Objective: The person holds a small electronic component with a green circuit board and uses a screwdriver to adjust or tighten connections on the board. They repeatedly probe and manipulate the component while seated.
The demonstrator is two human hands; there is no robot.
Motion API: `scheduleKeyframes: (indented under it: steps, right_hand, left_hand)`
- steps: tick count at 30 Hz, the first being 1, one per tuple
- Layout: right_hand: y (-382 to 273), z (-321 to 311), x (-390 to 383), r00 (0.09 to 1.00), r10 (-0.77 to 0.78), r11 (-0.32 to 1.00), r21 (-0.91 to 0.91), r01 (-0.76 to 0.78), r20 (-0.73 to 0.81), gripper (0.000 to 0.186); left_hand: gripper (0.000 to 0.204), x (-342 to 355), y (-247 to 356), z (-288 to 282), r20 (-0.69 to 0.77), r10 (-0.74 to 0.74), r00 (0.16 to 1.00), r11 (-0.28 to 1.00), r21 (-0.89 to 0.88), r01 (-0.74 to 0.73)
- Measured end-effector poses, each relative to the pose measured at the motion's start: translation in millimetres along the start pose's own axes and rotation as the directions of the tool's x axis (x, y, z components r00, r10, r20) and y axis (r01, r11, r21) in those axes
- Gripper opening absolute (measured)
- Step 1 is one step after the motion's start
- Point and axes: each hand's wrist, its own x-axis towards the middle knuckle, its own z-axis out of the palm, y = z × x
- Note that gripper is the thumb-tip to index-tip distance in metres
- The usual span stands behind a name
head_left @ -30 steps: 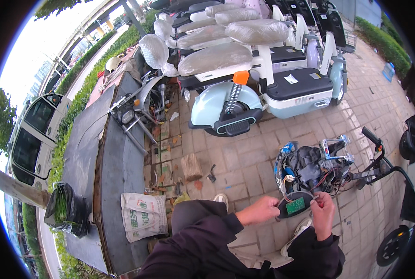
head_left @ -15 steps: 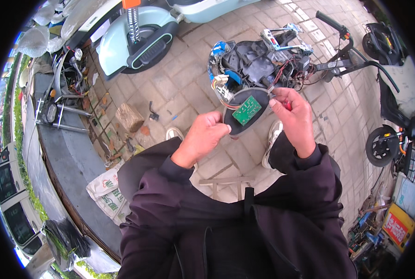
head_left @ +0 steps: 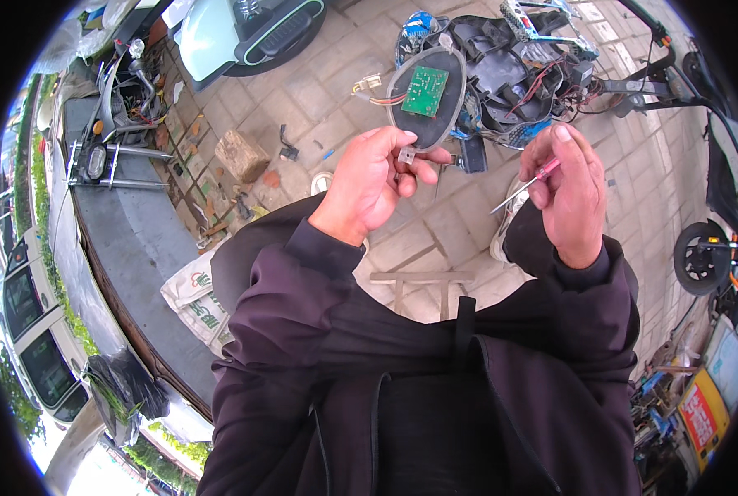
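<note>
My left hand grips the lower edge of an oval black housing that carries a green circuit board; red and yellow wires with a pale connector hang off its left side. My right hand holds a thin screwdriver with a red handle, its metal tip pointing down-left, apart from the housing. Both forearms wear dark sleeves. Beyond the housing lies a stripped scooter with tangled wires and black panels.
A pale blue scooter stands at the top left. A wooden block and small parts lie on the paving. A printed white sack rests by a dark curb. A small wooden stool sits below my hands. A wheel is at right.
The view has tilted down toward my lap. My right hand has come off the housing and now holds the screwdriver apart from it. My left hand still holds the housing.
</note>
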Motion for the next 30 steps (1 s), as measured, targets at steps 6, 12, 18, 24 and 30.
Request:
scheduleKeyframes:
  steps: [6,12,18,24,30]
  right_hand:
    - [15,14,-13,0.984,-0.072,0.997,-0.029,0.077,0.165,0.026]
    - [40,49,-24,0.864,-0.426,0.761,-0.41,0.503,0.269,0.007]
    - [65,67,-13,0.708,-0.635,0.396,-0.657,0.641,0.309,0.016]
    - [72,72,-10,0.701,-0.638,0.29,-0.743,0.603,0.32,0.012]
    - [80,73,-8,0.689,-0.638,0.234,-0.766,0.599,0.345,0.014]
  left_hand:
    - [0.039,1,-3,-1,0.034,0.012,0.999,0.999,-0.038,-0.011]
    - [0.032,2,-8,7,0.031,0.014,0.999,0.991,-0.136,-0.01]
    - [0.041,5,-20,11,0.042,0.023,0.999,0.992,-0.125,-0.018]
    - [0.037,4,-30,17,-0.012,0.114,0.993,0.986,-0.122,-0.115]
    - [0.025,2,-32,24,-0.028,0.186,0.982,0.972,-0.138,-0.188]
